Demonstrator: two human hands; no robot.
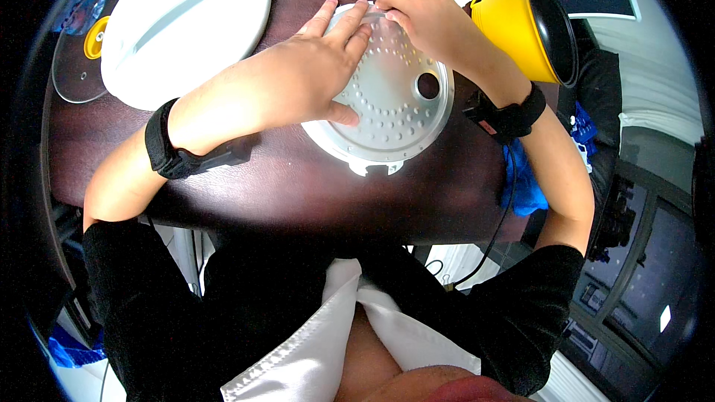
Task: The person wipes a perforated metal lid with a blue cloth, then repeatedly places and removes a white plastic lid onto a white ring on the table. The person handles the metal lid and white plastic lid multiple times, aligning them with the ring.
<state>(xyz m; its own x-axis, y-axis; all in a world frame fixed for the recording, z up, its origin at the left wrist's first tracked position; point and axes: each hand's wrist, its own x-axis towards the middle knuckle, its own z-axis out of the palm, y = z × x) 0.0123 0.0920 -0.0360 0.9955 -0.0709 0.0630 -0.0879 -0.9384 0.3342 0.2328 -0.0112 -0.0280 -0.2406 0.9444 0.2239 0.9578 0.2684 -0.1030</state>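
Hands were what I watched first: my left hand (316, 74) lay flat and open on a round grey metal disc (395, 108), palm down, fingers spread across its near-left half and thumb pressed against the dimpled face. My right hand (424, 15) was curled at the disc's far rim, fingertips pinched on a thin pale ring (372, 10) that ran along that edge, though I could not tell how firmly it gripped. The disc rested on the dark wooden table (298, 186), near its middle, with one larger round hole (428, 85) toward the right side and rows of small dimples around it. Just right of the disc stood a yellow pot (525, 26), tipped so that its dark inside faced right. To the left lay a white appliance lid (186, 18), and beyond that a clear glass lid with a yellow knob (93, 37). Both wrists wore black bands.
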